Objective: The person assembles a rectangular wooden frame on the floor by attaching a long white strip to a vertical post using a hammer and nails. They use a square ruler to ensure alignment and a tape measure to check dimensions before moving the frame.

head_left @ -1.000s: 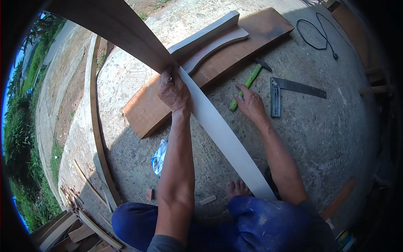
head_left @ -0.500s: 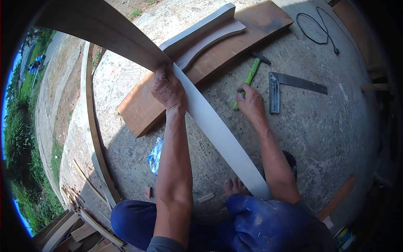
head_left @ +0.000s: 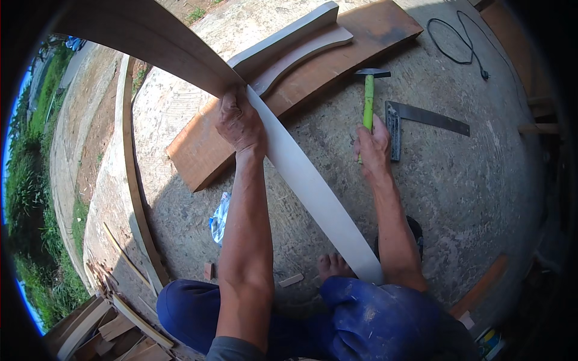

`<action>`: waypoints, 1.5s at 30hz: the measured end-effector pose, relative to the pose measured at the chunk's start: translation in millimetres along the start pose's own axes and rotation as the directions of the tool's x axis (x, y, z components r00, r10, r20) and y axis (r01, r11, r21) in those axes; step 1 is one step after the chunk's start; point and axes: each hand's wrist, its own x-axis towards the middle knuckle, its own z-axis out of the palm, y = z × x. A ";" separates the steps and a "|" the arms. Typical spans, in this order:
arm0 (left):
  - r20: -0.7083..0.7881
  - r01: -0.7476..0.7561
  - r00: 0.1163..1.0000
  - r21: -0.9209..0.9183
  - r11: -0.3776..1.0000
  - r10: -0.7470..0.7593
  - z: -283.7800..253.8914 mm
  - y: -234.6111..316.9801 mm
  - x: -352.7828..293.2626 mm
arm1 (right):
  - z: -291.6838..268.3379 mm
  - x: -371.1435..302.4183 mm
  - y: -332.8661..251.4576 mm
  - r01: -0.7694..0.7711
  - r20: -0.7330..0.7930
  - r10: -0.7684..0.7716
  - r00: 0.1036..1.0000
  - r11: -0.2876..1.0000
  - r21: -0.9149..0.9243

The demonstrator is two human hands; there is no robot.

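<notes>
Left hand (head_left: 241, 123) was clenched, fingers curled at corner where long dark-brown flat wooden board (head_left: 174, 42) met long pale flat wooden board (head_left: 308, 180). Pale board slanted down toward person's knee; dark one rose toward upper left. Left forearm stretched straight forward, knuckles up, near thick reddish-brown wooden plank (head_left: 198, 147) on concrete floor. Right hand (head_left: 374, 144) grasped bright-green handle of metal-headed hammer (head_left: 368, 99), head pointing away from person. Right forearm reached forward, fist beside dark metal try square (head_left: 430, 117).
</notes>
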 end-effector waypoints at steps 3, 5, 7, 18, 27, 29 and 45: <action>-0.009 -0.010 1.000 0.002 1.000 0.011 3.1 -0.1 -0.4 | 10.2 -24.0 -0.3 0.387 -0.071 -0.417 0.906 0.884 -0.262; -0.001 -0.012 1.000 0.013 1.000 0.012 3.3 2.4 -0.5 | 20.3 -37.3 -3.5 0.545 -0.031 -0.582 0.813 0.778 -0.313; 0.006 -0.004 1.000 0.023 1.000 0.004 1.8 3.5 -0.6 | 29.1 -47.3 -14.9 0.579 0.061 -0.579 0.813 0.791 -0.200; -0.023 -0.034 0.999 -0.008 0.999 0.033 2.4 2.2 -1.2 | 66.4 -45.0 -52.5 0.789 0.472 -0.635 0.612 0.453 -0.414; -0.022 -0.080 0.997 -0.011 0.997 0.079 1.1 1.8 -1.2 | 68.7 -39.1 -52.2 0.803 0.499 -0.635 0.590 0.396 -0.445; 0.012 -0.050 0.999 0.046 0.998 0.050 0.2 0.3 -0.6 | 67.9 -49.7 -60.6 0.808 0.475 -0.659 0.583 0.413 -0.420; 0.025 -0.021 0.999 -0.031 0.999 0.022 -1.4 -3.8 -2.4 | 74.3 -50.3 -66.1 0.757 0.506 -0.569 0.648 0.412 -0.507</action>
